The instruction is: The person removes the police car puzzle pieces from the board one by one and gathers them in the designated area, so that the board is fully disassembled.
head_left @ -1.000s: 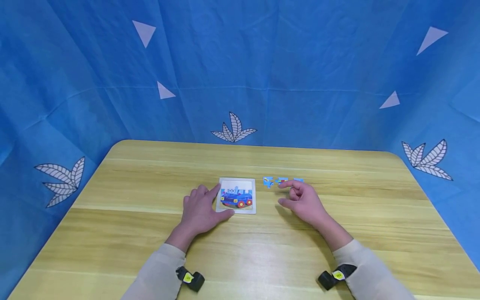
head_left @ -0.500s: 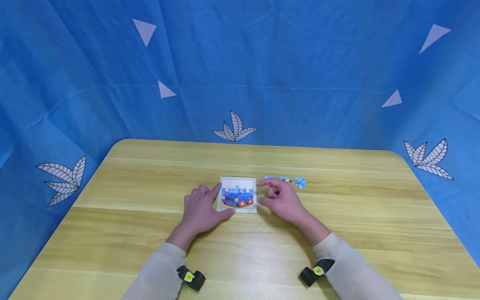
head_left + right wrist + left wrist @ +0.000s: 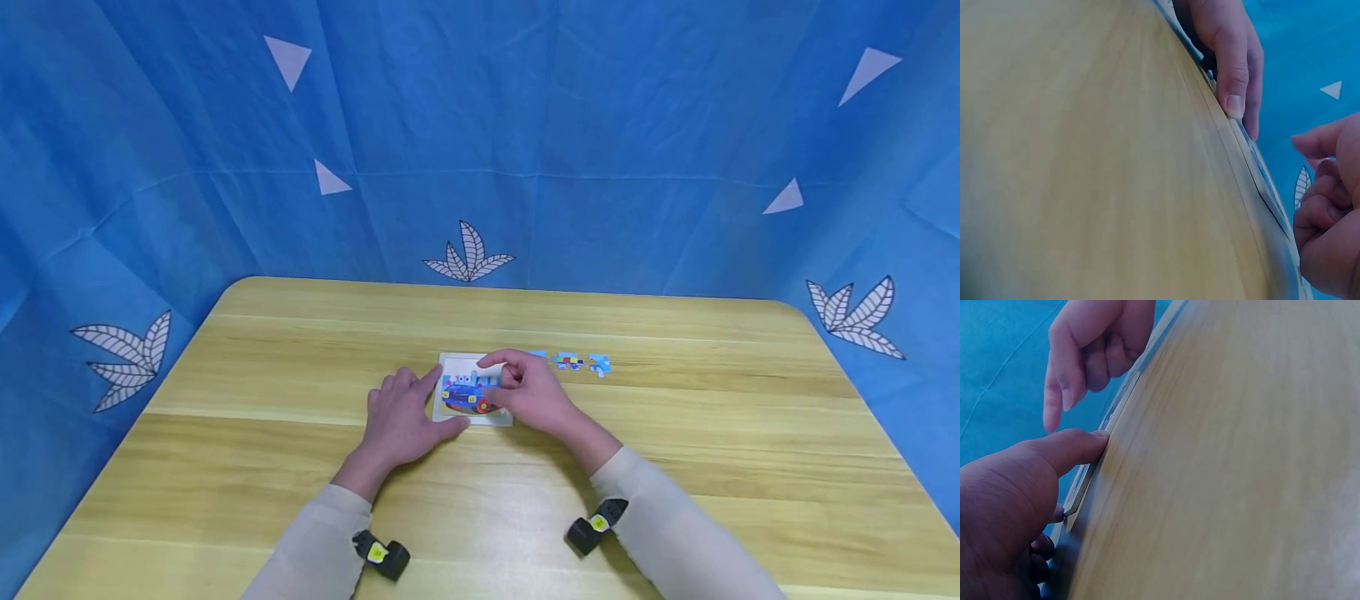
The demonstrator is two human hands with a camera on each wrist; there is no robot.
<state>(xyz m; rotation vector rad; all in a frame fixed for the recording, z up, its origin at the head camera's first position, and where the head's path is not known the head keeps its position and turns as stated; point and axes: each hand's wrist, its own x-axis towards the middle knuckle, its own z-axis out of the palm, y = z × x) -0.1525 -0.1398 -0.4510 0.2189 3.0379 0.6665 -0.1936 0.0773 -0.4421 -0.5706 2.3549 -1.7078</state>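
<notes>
My left hand (image 3: pixel 397 421) holds the left side of a square white-rimmed puzzle board (image 3: pixel 491 422). Its index finger lies at the far left corner and its thumb on the near edge. A blue truck with red wheels is pictured on the board, below a pale upper strip. Over the board's right half hovers my right hand (image 3: pixel 532 400), thumb and index finger apart and the other fingers curled; I see nothing between them. In the left wrist view the right hand (image 3: pixel 1091 344) points down above the board. Part of the picture is hidden beneath it.
Several loose jigsaw pieces lie right of the board: one (image 3: pixel 567 361) with red and yellow, a light blue one (image 3: pixel 600 364) farther right, and another (image 3: pixel 540 354) partly behind my right hand. A blue curtain (image 3: pixel 645 150) hangs behind the wooden table (image 3: pixel 675 333).
My right hand has moved left from beside the loose pieces to over the board. The left hand stays on the board, and the pieces still lie on the table.
</notes>
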